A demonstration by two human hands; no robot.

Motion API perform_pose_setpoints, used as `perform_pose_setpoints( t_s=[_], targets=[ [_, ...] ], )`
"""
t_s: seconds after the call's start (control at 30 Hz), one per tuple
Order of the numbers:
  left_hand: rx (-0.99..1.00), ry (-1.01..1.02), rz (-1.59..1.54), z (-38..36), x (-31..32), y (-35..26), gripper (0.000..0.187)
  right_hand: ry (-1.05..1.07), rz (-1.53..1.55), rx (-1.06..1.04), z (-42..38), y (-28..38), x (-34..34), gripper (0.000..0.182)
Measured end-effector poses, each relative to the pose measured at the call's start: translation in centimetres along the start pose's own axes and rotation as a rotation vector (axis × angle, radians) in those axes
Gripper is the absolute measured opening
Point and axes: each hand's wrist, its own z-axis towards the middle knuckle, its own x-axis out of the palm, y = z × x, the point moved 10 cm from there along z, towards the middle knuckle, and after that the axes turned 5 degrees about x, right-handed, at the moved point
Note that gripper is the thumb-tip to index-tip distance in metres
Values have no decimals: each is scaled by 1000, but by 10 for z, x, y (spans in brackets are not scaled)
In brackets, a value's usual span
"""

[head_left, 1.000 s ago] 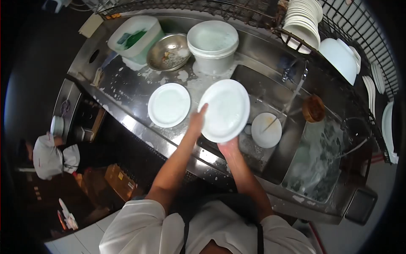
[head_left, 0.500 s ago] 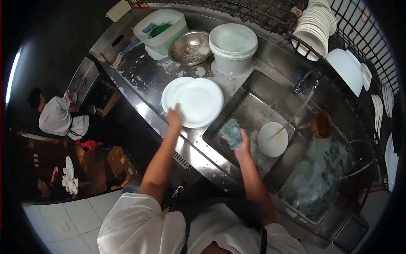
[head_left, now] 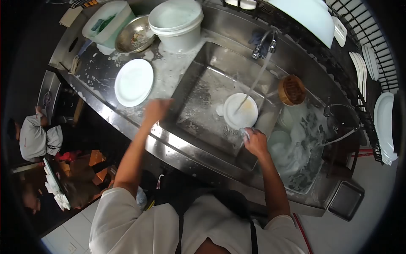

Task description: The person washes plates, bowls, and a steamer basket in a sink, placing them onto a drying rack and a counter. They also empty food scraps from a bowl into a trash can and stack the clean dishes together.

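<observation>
Right hand (head_left: 257, 144) is closed around a sponge (head_left: 244, 133); just ahead of it, slightly left, a round white dish (head_left: 242, 115) is set in the sink (head_left: 198, 103), farther from the left hand (head_left: 157, 111), whose blurred grip cannot be told.

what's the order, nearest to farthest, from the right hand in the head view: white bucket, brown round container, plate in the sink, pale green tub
From the right hand:
1. plate in the sink, just ahead, slightly left
2. brown round container, ahead and to the right
3. white bucket, far ahead to the left
4. pale green tub, farther left, past the bucket
</observation>
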Motion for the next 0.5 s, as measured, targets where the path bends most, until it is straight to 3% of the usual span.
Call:
perform_pose_setpoints(
  t_s=[0.07, 0.1, 0.17, 0.27, 0.47, 0.5],
  targets=[
    [216, 121, -214, 14, 98, -83, 50, -54, -19, -42, -9, -20, 6, 27],
    [225, 224, -254, 32, 171, -102, 45, -64, -18, -68, -8, -18, 8, 28],
    [337, 131, -68, 77, 297, -132, 36, -108, -28, -90, -12, -14, 3, 26],
    [117, 135, -276, 112, 418, -133, 40, -249, 29, -57, -17, -28, 1, 27],
    [-274, 58, -300, 68, 365, -164, 52, -294, 94, -54, -16, -34, -2, 29],
    [-252, 9, -365, 69, 363, -177, 53, -276, 91, -24, -14, -39, -2, 29]
  ],
)
